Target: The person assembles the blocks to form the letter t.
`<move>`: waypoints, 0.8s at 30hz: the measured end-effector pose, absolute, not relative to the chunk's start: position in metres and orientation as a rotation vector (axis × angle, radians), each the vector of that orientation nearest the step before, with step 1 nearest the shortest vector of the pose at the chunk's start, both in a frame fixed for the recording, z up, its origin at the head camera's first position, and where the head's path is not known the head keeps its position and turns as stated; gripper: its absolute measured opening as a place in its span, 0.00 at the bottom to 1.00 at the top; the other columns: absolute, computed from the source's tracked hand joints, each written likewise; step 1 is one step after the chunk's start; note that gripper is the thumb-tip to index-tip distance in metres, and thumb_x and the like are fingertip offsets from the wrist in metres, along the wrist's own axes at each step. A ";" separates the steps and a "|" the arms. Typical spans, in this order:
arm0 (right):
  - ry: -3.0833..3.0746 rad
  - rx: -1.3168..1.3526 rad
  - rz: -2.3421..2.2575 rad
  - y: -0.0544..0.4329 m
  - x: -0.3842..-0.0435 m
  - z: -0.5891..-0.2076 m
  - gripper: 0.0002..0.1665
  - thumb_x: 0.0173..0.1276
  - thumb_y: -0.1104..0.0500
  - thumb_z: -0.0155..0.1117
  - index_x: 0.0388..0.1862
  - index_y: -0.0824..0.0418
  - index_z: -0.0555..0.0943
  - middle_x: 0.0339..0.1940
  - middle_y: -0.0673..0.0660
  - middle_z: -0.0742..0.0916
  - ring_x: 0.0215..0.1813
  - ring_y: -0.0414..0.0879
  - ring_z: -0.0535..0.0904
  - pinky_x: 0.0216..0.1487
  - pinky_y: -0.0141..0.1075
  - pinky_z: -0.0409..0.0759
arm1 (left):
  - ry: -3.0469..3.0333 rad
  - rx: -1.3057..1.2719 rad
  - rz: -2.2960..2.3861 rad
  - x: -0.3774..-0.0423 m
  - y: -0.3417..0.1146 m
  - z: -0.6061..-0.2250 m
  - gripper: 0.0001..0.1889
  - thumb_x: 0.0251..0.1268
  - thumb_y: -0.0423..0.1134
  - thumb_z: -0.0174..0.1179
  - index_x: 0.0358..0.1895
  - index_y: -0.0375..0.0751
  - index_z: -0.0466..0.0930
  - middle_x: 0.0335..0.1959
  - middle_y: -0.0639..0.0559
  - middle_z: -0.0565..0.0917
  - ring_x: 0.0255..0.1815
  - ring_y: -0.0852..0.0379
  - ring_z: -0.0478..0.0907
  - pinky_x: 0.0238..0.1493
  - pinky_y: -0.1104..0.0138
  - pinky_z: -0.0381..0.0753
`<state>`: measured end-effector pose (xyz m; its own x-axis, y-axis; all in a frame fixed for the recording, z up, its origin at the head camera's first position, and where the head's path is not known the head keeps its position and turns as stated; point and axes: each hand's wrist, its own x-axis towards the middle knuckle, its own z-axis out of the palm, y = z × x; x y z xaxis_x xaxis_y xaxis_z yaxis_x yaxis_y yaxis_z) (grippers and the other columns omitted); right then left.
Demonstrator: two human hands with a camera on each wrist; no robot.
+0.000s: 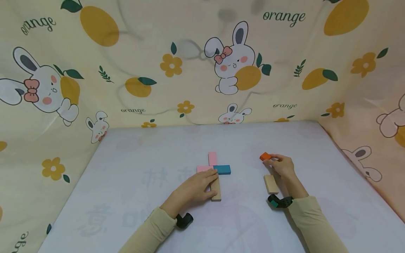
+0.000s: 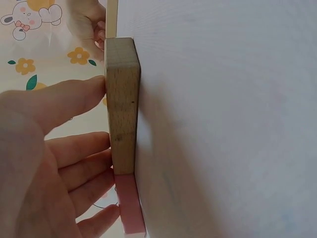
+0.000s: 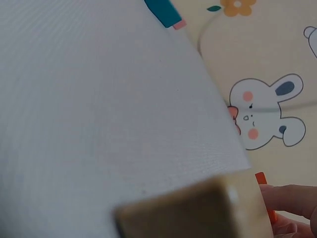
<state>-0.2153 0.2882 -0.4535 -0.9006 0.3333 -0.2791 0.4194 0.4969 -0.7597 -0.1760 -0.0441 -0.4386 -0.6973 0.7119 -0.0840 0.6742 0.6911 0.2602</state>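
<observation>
Head view: right fingers [image 1: 277,156] pinch an orange block [image 1: 265,156] at their tips; left fingers [image 1: 209,175], extended, touch a wooden block [image 1: 216,194].

A plain beige long sleeve is worn on each arm: the left sleeve [image 1: 150,230] is seen toward the left edge of the white table [image 1: 133,151], the right sleeve [image 1: 317,225] nearer its right edge. Both are ended at the wrist, with soft creases shown in the cloth. At the left cuff a rounded black device [image 1: 185,221] is worn; at the right, a curved black unit [image 1: 280,201] marked with a green patch.
</observation>
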 end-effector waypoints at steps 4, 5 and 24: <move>2.614 0.652 -1.387 0.287 -0.214 -0.451 0.34 0.66 0.53 0.62 0.68 0.67 0.69 0.65 0.74 0.71 0.49 0.53 0.69 0.35 0.29 0.67 | 2.724 1.134 0.324 -0.176 -0.044 -0.439 0.31 0.69 0.51 0.56 0.71 0.39 0.65 0.75 0.48 0.65 0.76 0.53 0.62 0.76 0.61 0.64; 2.609 0.646 -1.386 0.287 -0.213 -0.450 0.35 0.67 0.53 0.62 0.68 0.68 0.69 0.68 0.75 0.69 0.52 0.55 0.67 0.38 0.29 0.67 | 2.723 1.135 0.324 -0.177 -0.044 -0.439 0.31 0.69 0.51 0.56 0.71 0.39 0.65 0.75 0.48 0.65 0.76 0.53 0.62 0.76 0.61 0.64; 2.595 0.557 -1.441 0.280 -0.206 -0.435 0.36 0.65 0.51 0.65 0.68 0.65 0.70 0.38 0.54 0.72 0.40 0.44 0.63 0.30 0.30 0.62 | 2.733 1.147 0.318 -0.175 -0.045 -0.438 0.31 0.70 0.51 0.55 0.70 0.40 0.65 0.75 0.48 0.65 0.76 0.53 0.63 0.76 0.61 0.65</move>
